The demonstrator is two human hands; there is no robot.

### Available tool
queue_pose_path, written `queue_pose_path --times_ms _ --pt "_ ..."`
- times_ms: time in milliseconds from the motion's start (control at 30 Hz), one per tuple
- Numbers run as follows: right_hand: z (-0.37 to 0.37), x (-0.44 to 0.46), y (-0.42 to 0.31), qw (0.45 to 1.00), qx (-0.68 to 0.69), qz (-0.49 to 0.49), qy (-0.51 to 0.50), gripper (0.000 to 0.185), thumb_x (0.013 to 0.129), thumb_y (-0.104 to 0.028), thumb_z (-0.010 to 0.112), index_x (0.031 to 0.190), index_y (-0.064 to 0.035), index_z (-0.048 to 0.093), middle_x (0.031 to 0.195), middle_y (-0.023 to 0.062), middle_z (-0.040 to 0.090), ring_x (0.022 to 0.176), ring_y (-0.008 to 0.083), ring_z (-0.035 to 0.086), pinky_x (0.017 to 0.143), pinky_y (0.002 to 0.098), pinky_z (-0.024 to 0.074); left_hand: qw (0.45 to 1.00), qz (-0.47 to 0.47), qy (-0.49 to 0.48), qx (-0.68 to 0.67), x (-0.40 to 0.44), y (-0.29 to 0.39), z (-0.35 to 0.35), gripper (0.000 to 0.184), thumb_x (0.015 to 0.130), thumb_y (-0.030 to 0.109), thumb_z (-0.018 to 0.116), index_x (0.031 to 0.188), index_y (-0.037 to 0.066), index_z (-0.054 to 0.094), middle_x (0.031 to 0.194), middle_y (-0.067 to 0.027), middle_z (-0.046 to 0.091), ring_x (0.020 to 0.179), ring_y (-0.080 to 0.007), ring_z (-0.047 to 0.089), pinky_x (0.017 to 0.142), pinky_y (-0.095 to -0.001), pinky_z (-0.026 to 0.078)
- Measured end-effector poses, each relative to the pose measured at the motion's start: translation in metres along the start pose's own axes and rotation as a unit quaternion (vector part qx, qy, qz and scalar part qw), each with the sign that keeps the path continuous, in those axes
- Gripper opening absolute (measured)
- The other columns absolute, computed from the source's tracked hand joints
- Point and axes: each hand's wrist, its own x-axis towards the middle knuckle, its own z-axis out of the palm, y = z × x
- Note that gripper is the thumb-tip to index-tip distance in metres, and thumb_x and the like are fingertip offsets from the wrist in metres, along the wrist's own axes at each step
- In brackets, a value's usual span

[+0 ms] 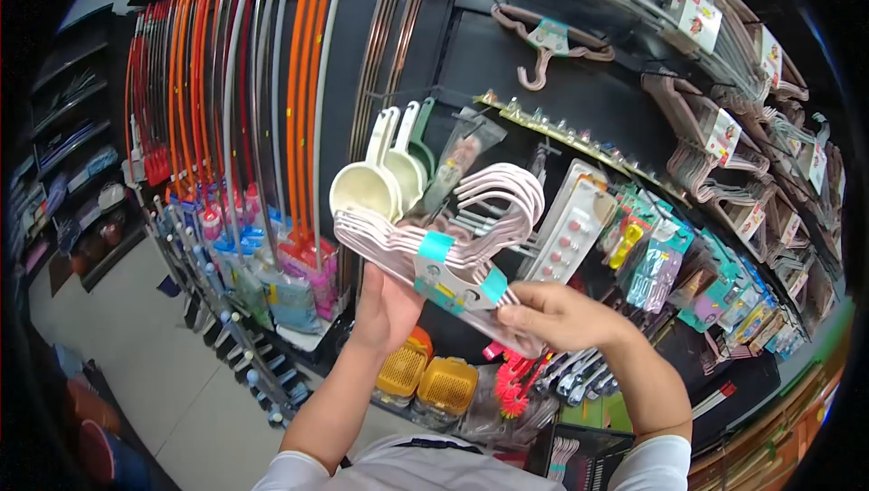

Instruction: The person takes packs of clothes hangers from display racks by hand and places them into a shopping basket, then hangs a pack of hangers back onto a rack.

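A bundle of pale pink hangers [380, 239] with a printed card label and teal bands is held up in the middle of the view, its hooks pointing up and right. My left hand [387, 308] supports the bundle from below at its left part, with the thumb up along it. My right hand [559, 314] grips the lower right end, thumb and fingers closed round it. Just behind the bundle hang white ladles [367, 188] and a green one [420, 143].
A single hanger [549, 37] hangs on the dark wall, with more hanger bundles [724, 133] at the right. Mop poles [303, 84] line the left. Orange baskets [447, 386] and red brushes [514, 387] sit below. Grey floor [195, 373] shows at lower left.
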Motion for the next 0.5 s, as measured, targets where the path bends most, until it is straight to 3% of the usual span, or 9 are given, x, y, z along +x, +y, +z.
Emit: queue_pose_path --times_ms 33,200,367,500 --pt "0.009 0.002 0.016 0.999 0.041 0.004 -0.016 0.034 0.104 -0.035 0.050 0.100 -0.0014 0.058 0.076 -0.0006 0.058 0.065 0.0050 0.055 0.057 0.0239 0.0451 0.997 -0.021 0.029 -0.069 -0.010 -0.001 0.002 0.070 0.093 0.055 0.057 0.145 0.014 0.037 0.146 -0.0149 0.043 0.137 -0.0295 0.040 0.116 -0.0516 0.026" --pt "0.037 0.005 0.082 0.972 0.216 0.072 -0.053 0.036 0.106 -0.036 0.042 0.117 -0.0043 0.054 0.083 0.0001 0.062 0.062 0.0049 0.053 0.050 0.0210 0.0412 0.979 -0.096 0.121 -0.134 -0.048 -0.017 -0.012 0.057 0.096 0.044 0.058 0.142 0.014 0.044 0.145 -0.0124 0.045 0.136 -0.0298 0.040 0.115 -0.0514 0.028" --pt "0.059 0.004 0.126 0.962 0.253 0.076 -0.077 0.042 0.105 -0.041 0.041 0.127 -0.0063 0.052 0.088 0.0010 0.065 0.072 0.0066 0.064 0.047 0.0188 0.0403 0.972 -0.099 0.159 -0.138 -0.067 -0.030 -0.021 0.039 0.100 0.037 0.053 0.129 0.012 0.057 0.144 -0.0158 0.047 0.136 -0.0325 0.041 0.115 -0.0515 0.031" --pt "0.075 -0.002 0.135 0.963 0.250 0.095 -0.034 0.044 0.105 -0.041 0.043 0.118 -0.0013 0.057 0.089 0.0049 0.069 0.061 0.0045 0.060 0.042 0.0179 0.0364 0.964 -0.102 0.195 -0.147 -0.081 -0.034 -0.023 0.034 0.102 0.034 0.049 0.122 0.010 0.061 0.144 -0.0187 0.048 0.139 -0.0333 0.039 0.116 -0.0510 0.030"
